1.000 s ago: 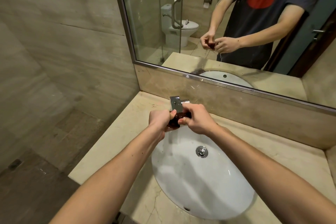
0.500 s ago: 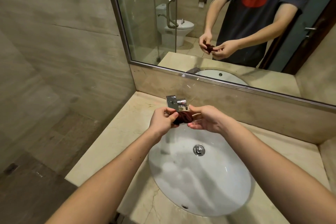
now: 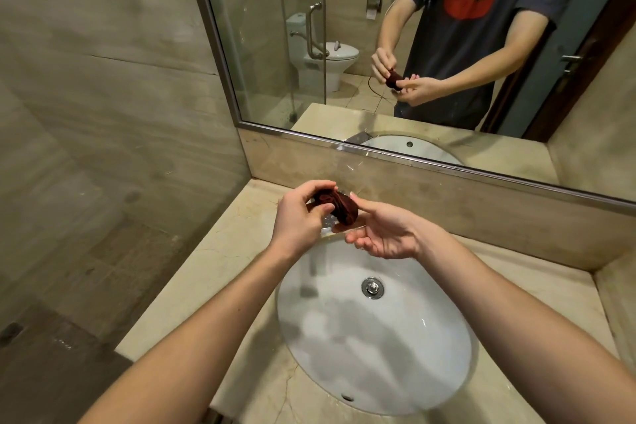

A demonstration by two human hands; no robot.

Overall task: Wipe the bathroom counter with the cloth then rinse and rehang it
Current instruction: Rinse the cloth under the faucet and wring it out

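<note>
A bunched dark red cloth (image 3: 339, 206) is held above the back edge of a white sink basin (image 3: 447, 372) set into a beige stone bathroom counter (image 3: 206, 268). The cloth is gripped by the left hand (image 3: 299, 213), whose fingers are curled over its top while the thumb is pressed against its near side. The right hand (image 3: 382, 234) is turned palm-up just beside it, loose and unclenched; its straight fingers (image 3: 347, 228) are laid under the cloth and its thumb is rested against the cloth's far side. A small part of a chrome faucet (image 3: 328, 224) can be seen directly beneath the two hands, the rest of it being hidden by them. The metal drain (image 3: 372, 287) is found below the right hand, toward the person, and an overflow hole (image 3: 347, 398) is seen at the basin's near wall, between the forearms. Beyond both hands, a framed mirror (image 3: 261, 27) is fixed to the wall; the same grip is shown there, with a toilet (image 3: 330, 58) reflected behind a glass partition.
</note>
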